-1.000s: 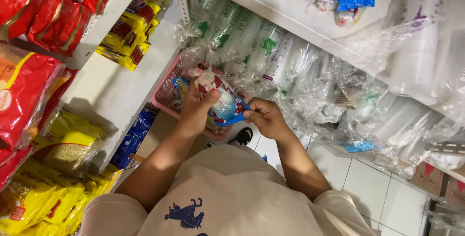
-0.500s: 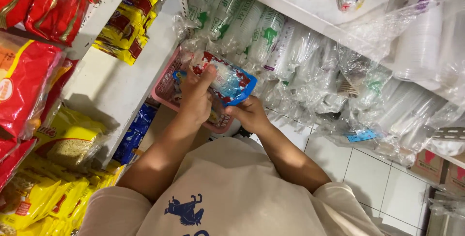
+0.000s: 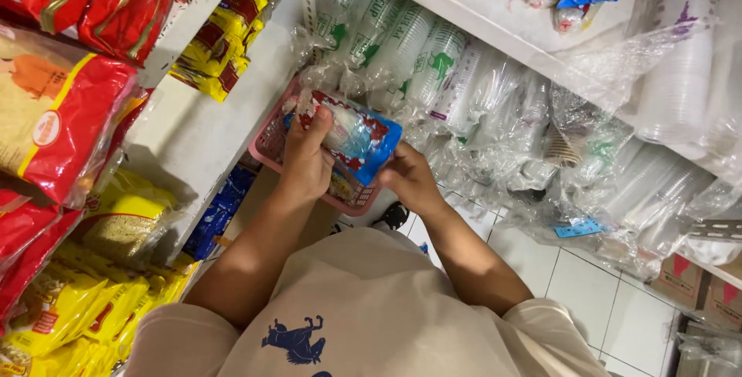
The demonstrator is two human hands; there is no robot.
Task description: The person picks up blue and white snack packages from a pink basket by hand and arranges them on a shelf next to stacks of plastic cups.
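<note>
On the far left, red packets and yellow packets fill the shelves, with a bare white shelf beside them and blue packets tucked underneath it. Just right of that shelf, a pink basket sits at the shelf edge in front of the person. The left hand is closed around a clear-and-blue bag, thumb pressed on its top face and fingers wrapped beneath, so the bag is held just above the basket. The right hand is curled at the bag's lower right corner, gripping the blue edge there; its fingertips are hidden under the bag. Behind and to the right, sleeves of plastic cups in clear wrapping lie stacked along a white rack, running on to taller stacks of clear cups at the far right. White floor tiles show below them.
</note>
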